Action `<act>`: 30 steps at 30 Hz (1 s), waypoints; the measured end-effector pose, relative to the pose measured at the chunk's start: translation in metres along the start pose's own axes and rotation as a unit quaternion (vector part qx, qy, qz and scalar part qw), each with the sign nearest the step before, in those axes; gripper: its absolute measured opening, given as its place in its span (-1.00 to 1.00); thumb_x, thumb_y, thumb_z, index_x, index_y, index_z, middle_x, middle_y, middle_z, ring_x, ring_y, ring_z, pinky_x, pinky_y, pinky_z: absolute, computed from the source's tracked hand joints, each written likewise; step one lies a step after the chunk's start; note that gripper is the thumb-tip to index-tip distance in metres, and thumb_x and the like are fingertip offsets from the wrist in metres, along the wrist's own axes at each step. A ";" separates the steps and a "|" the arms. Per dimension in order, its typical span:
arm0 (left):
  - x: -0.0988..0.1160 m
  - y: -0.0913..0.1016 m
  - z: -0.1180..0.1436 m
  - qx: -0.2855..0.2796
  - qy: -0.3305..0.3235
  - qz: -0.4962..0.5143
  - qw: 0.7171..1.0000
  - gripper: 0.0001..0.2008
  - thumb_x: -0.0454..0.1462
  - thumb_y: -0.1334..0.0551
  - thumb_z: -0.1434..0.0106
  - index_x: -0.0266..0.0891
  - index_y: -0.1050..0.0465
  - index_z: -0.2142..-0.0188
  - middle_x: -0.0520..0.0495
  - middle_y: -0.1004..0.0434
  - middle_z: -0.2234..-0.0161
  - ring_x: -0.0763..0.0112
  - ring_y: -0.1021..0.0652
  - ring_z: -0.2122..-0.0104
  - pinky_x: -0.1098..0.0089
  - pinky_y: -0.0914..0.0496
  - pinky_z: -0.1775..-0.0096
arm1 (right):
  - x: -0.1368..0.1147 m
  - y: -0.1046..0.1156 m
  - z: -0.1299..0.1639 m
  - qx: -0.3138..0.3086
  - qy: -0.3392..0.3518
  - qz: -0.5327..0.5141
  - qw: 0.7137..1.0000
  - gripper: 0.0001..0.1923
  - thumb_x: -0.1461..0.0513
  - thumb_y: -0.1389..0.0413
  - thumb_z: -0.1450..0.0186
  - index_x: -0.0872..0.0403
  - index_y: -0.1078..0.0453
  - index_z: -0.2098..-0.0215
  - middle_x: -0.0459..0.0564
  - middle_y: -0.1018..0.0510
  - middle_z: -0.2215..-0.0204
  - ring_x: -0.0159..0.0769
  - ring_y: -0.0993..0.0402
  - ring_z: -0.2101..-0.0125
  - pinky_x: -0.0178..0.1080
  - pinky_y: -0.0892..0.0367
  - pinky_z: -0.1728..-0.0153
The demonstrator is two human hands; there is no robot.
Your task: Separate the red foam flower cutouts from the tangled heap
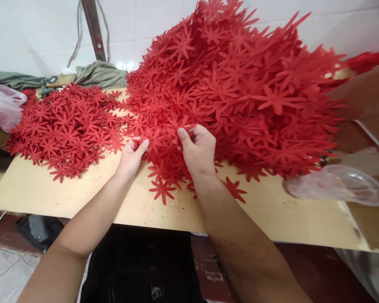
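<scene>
Both hands met at the near foot of the big heap. The right hand pinched red flowers there; the left hand, fingers curled, gripped the same clump from its left.

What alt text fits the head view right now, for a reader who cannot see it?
Two bare hands, left hand and right hand, pinch red flower-shaped cutouts at the foot of a tall heap on a tan table. A flatter pile lies to the left, a clear plastic bag at right.
</scene>
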State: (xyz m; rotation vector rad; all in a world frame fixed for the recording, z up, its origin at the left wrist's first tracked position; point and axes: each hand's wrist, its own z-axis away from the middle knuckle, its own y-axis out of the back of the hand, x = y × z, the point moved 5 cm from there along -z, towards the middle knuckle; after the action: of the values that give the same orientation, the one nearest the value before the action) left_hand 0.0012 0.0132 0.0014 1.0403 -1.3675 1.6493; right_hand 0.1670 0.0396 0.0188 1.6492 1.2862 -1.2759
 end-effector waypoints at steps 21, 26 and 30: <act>0.002 -0.005 0.002 -0.015 0.009 -0.011 1.000 -0.73 -0.24 -0.40 0.03 -0.22 -0.29 0.50 0.18 -0.30 0.63 0.63 -0.33 0.59 0.52 -0.28 0.43 | -0.018 -0.003 0.011 0.007 0.102 0.102 0.989 -0.64 -0.05 -0.04 -0.24 0.05 -0.27 0.47 -0.14 -0.30 0.58 -0.42 -0.24 0.54 -0.29 -0.24 0.48; 0.002 0.000 0.000 0.010 0.007 -0.025 1.000 -0.72 -0.21 -0.40 0.04 -0.21 -0.30 0.49 0.18 -0.27 0.64 0.64 -0.29 0.63 0.53 -0.23 0.52 | -0.009 0.016 -0.003 0.089 0.127 0.122 0.980 -0.63 -0.07 0.02 -0.27 0.04 -0.26 0.43 -0.10 -0.34 0.52 -0.39 -0.30 0.50 -0.25 -0.28 0.44; 0.003 0.000 0.000 -0.003 -0.003 -0.028 1.000 -0.68 -0.15 -0.42 0.09 -0.21 -0.31 0.48 0.17 -0.31 0.63 0.64 -0.30 0.63 0.53 -0.24 0.52 | -0.004 0.023 -0.008 0.122 0.121 0.116 0.978 -0.63 -0.09 0.00 -0.24 0.04 -0.25 0.42 -0.12 -0.33 0.52 -0.41 -0.27 0.53 -0.26 -0.28 0.46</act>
State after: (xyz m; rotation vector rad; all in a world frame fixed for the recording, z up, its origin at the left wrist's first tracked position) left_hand -0.0004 0.0136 0.0037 1.0708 -1.3349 1.6011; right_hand 0.1908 0.0392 0.0232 2.1148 1.0636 -1.1531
